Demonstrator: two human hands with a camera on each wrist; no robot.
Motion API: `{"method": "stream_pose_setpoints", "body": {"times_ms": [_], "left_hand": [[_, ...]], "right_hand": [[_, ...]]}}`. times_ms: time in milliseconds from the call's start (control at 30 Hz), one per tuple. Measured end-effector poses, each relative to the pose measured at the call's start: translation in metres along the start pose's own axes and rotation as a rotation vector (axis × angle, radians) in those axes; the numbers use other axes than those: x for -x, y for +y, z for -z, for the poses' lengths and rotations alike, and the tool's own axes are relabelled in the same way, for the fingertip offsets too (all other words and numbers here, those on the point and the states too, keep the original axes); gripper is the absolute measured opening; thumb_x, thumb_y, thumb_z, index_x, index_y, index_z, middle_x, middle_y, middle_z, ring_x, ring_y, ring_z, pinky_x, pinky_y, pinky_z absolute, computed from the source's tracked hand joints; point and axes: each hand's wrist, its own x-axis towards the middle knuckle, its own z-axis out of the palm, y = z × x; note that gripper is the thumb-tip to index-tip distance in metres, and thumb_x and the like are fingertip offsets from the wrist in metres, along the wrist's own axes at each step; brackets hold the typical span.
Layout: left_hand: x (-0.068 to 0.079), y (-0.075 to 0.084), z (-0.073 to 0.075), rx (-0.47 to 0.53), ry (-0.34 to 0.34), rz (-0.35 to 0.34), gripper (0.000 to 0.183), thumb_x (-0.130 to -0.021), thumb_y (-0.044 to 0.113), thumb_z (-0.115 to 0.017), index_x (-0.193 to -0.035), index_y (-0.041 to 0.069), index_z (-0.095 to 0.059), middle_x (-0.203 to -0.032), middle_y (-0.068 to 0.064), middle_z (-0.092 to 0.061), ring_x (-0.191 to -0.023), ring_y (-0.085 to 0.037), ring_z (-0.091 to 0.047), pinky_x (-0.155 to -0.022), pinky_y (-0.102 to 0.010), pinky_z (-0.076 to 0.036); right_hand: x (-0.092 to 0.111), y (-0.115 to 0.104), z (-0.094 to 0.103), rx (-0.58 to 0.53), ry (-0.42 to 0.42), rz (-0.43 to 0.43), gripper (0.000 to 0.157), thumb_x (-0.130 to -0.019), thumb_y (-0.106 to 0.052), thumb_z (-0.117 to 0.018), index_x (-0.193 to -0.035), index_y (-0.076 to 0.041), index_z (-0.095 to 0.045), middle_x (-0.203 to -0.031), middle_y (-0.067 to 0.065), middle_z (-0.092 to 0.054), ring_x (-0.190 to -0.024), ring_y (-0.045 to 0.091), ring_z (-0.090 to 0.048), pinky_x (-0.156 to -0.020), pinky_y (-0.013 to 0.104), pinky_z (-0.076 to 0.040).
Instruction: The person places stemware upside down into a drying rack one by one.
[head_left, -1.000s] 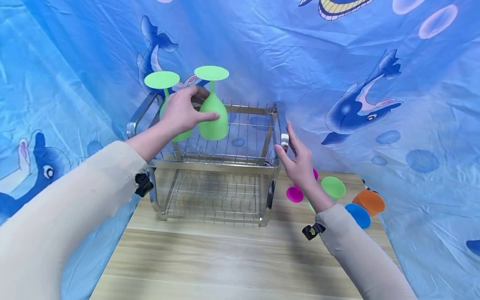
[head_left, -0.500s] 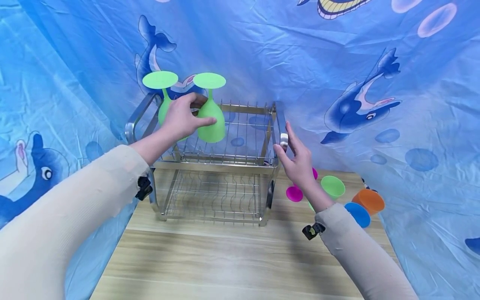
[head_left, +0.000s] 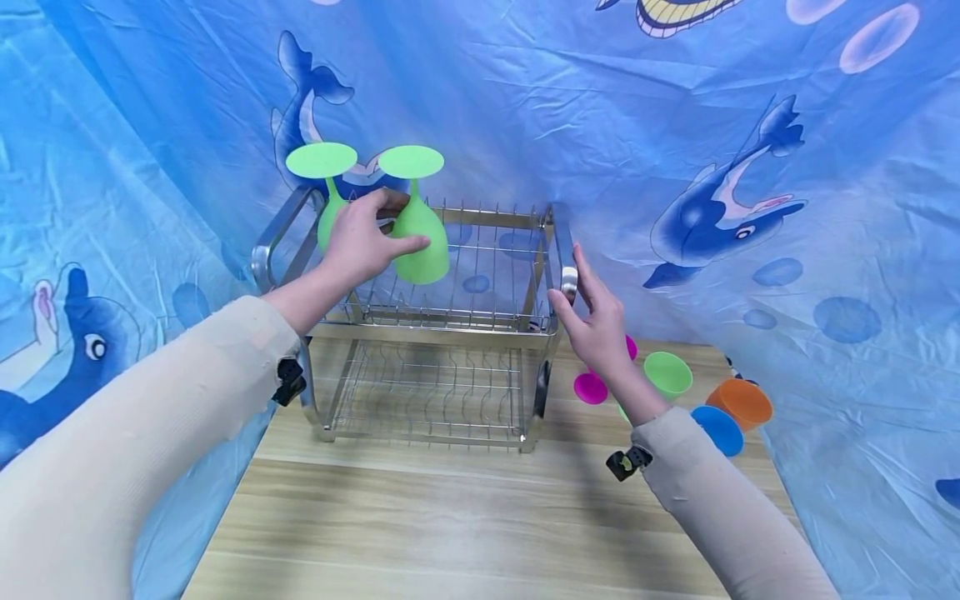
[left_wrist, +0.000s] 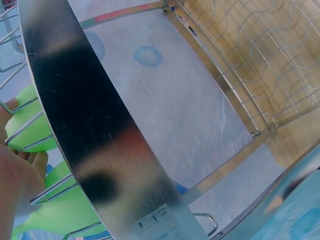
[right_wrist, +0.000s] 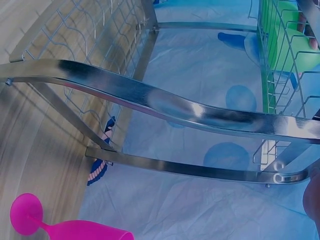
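My left hand (head_left: 367,232) holds a light-green plastic goblet (head_left: 422,242) by its bowl, thumb in front. The goblet is upside down, foot up, over the upper tier of a metal two-tier dish rack (head_left: 427,335). Just left of it, partly behind the hand, stands a second upside-down green goblet (head_left: 330,221). In the left wrist view, both green bowls (left_wrist: 35,122) show through the rack's wires. My right hand (head_left: 596,321) grips the curved rail at the rack's right end, thumb on its near side and fingers along the outer side.
Right of the rack on the wooden table (head_left: 465,517) lie a magenta goblet (right_wrist: 85,230), a green one (head_left: 667,373), a blue one (head_left: 718,429) and an orange one (head_left: 741,403). The lower tier (head_left: 431,392) has wavy wires. A blue dolphin-print curtain (head_left: 600,125) hangs close behind.
The left hand has lowered the held goblet slightly and shifted it a little left, nearer the other green goblet. The right hand has stayed at the rail.
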Motion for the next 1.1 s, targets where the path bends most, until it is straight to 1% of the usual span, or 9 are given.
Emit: {"method": "stream_pose_setpoints", "body": {"times_ms": [133, 333, 433, 600, 633, 733, 867, 1000, 1100], "left_hand": [[0.002, -0.001, 0.0, 0.014, 0.005, -0.002, 0.067, -0.094, 0.023, -0.086, -0.149, 0.001, -0.056, -0.149, -0.02, -0.06, -0.14, -0.037, -0.058, -0.118, -0.045, -0.049], [0.005, -0.001, 0.001, 0.013, 0.012, 0.012, 0.071, -0.094, 0.025, -0.086, -0.153, 0.002, -0.054, -0.153, -0.019, -0.058, -0.142, -0.036, -0.056, -0.119, -0.044, -0.048], [0.009, 0.0, 0.002, 0.012, 0.017, 0.018, 0.072, -0.094, 0.026, -0.086, -0.154, 0.003, -0.054, -0.155, -0.018, -0.057, -0.143, -0.034, -0.055, -0.119, -0.043, -0.048], [0.019, 0.004, 0.008, 0.018, 0.017, 0.043, 0.073, -0.093, 0.026, -0.087, -0.155, 0.006, -0.054, -0.157, -0.014, -0.056, -0.145, -0.031, -0.054, -0.119, -0.041, -0.048], [0.021, 0.006, 0.01, 0.018, 0.015, 0.048, 0.073, -0.093, 0.027, -0.087, -0.155, 0.006, -0.054, -0.157, -0.014, -0.056, -0.145, -0.031, -0.053, -0.119, -0.041, -0.048], [0.027, 0.007, 0.015, 0.004, 0.003, 0.053, 0.075, -0.093, 0.029, -0.087, -0.156, 0.008, -0.053, -0.157, -0.012, -0.056, -0.146, -0.029, -0.053, -0.118, -0.04, -0.049], [0.034, 0.008, 0.023, 0.019, -0.016, 0.05, 0.077, -0.092, 0.03, -0.088, -0.156, 0.009, -0.053, -0.157, -0.012, -0.056, -0.145, -0.03, -0.054, -0.117, -0.041, -0.05], [0.042, 0.011, 0.031, 0.034, -0.034, 0.045, 0.074, -0.091, 0.029, -0.089, -0.155, 0.01, -0.055, -0.156, -0.012, -0.056, -0.144, -0.031, -0.054, -0.116, -0.042, -0.051], [0.049, 0.015, 0.036, 0.025, -0.046, 0.016, 0.072, -0.091, 0.027, -0.089, -0.153, 0.01, -0.056, -0.155, -0.011, -0.057, -0.144, -0.032, -0.055, -0.115, -0.043, -0.051]], "right_hand": [[0.0, 0.0, -0.001, 0.002, 0.001, 0.001, 0.074, -0.101, -0.005, -0.073, -0.166, -0.008, -0.037, -0.114, 0.022, -0.067, -0.112, 0.029, -0.069, -0.094, 0.014, -0.049], [-0.001, -0.002, -0.001, 0.004, 0.003, 0.017, 0.074, -0.101, -0.004, -0.073, -0.166, -0.008, -0.037, -0.104, 0.016, -0.065, -0.1, 0.027, -0.066, -0.089, 0.015, -0.048], [-0.001, -0.003, -0.001, 0.006, 0.0, 0.013, 0.074, -0.101, -0.004, -0.073, -0.166, -0.008, -0.037, -0.104, 0.018, -0.065, -0.102, 0.027, -0.067, -0.09, 0.015, -0.048], [0.0, -0.003, 0.0, 0.02, -0.005, -0.004, 0.073, -0.102, -0.007, -0.073, -0.165, -0.006, -0.037, -0.111, 0.021, -0.066, -0.112, 0.027, -0.068, -0.091, 0.017, -0.049], [0.0, -0.003, 0.0, 0.021, -0.004, -0.006, 0.073, -0.102, -0.007, -0.073, -0.165, -0.006, -0.037, -0.113, 0.021, -0.066, -0.114, 0.026, -0.068, -0.093, 0.017, -0.05], [0.001, -0.003, 0.001, 0.026, -0.003, -0.008, 0.073, -0.102, -0.009, -0.074, -0.165, -0.006, -0.037, -0.111, 0.021, -0.066, -0.114, 0.027, -0.068, -0.092, 0.018, -0.05], [0.001, -0.003, 0.0, 0.024, 0.001, -0.017, 0.073, -0.102, -0.008, -0.074, -0.165, -0.008, -0.038, -0.112, 0.02, -0.068, -0.118, 0.03, -0.069, -0.093, 0.015, -0.049], [0.001, -0.003, 0.001, 0.021, -0.005, -0.024, 0.072, -0.101, -0.007, -0.074, -0.164, -0.006, -0.039, -0.132, 0.023, -0.067, -0.131, 0.033, -0.066, -0.105, 0.015, -0.049], [0.0, -0.005, 0.002, 0.029, -0.019, -0.021, 0.073, -0.101, -0.007, -0.074, -0.164, -0.004, -0.037, -0.151, 0.02, -0.059, -0.137, 0.033, -0.062, -0.111, 0.02, -0.049]]}}
